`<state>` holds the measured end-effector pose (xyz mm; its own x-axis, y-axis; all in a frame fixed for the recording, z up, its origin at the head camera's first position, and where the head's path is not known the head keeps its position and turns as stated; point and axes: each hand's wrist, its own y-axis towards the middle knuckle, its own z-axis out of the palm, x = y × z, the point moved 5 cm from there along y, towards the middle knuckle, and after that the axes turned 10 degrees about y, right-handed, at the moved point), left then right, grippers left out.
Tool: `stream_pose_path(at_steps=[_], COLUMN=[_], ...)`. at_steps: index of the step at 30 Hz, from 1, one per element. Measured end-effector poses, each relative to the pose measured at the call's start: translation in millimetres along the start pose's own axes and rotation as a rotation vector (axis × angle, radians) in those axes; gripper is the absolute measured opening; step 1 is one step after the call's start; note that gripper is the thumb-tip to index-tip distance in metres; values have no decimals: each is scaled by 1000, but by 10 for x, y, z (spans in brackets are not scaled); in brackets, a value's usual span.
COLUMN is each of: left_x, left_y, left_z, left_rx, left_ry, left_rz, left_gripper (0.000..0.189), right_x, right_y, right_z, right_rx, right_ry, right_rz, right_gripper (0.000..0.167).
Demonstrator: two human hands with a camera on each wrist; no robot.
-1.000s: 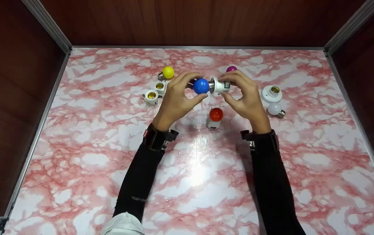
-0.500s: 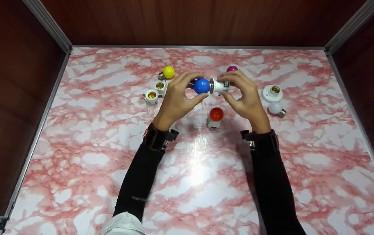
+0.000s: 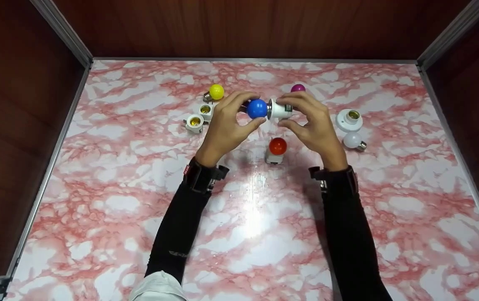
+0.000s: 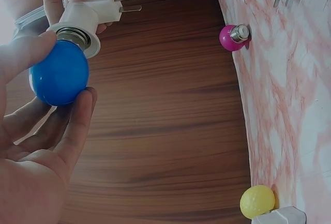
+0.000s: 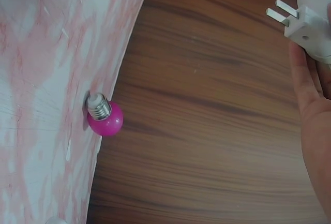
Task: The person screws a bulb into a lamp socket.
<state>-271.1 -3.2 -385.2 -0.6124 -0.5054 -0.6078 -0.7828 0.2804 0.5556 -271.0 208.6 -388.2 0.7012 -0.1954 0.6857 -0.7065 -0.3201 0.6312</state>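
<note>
My left hand (image 3: 230, 121) grips a blue light bulb (image 3: 257, 108) between thumb and fingers, well above the table. Facing it, my right hand (image 3: 312, 119) holds a white plug-in bulb socket (image 3: 280, 109) on its side. In the left wrist view the metal screw base (image 4: 75, 36) of the blue bulb sits partly inside the socket's round mouth, some thread still showing. Two flat prongs (image 5: 282, 13) stick out of the socket in the right wrist view. Below the hands, a red bulb (image 3: 277, 146) stands in another white socket (image 3: 274, 159).
Behind the left hand are a yellow bulb (image 3: 216, 91) and two white sockets with brass-coloured insides, one nearer socket (image 3: 194, 123) having prongs. A magenta bulb (image 5: 106, 120) lies at the back. On the right are a round socket base (image 3: 349, 120) and a white bulb (image 3: 352, 140). Brown walls enclose the marbled table.
The socket has turned slightly and come a little closer to the blue bulb. My right thumb and fingers have shifted slightly left along it. The things on the table stay put.
</note>
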Motion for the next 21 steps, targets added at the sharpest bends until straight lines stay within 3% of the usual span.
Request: stream_pose_path(at_steps=[14, 21], left_x=[19, 36], left_y=[4, -1], left_z=[-6, -14], left_rx=[4, 26], left_ry=[-50, -81], left_rz=[17, -18], left_gripper=[48, 46], right_x=[4, 22], right_y=[-12, 0], right_z=[-42, -44], right_rx=[-58, -76], right_ry=[29, 42], right_rz=[17, 0], right_gripper=[38, 34])
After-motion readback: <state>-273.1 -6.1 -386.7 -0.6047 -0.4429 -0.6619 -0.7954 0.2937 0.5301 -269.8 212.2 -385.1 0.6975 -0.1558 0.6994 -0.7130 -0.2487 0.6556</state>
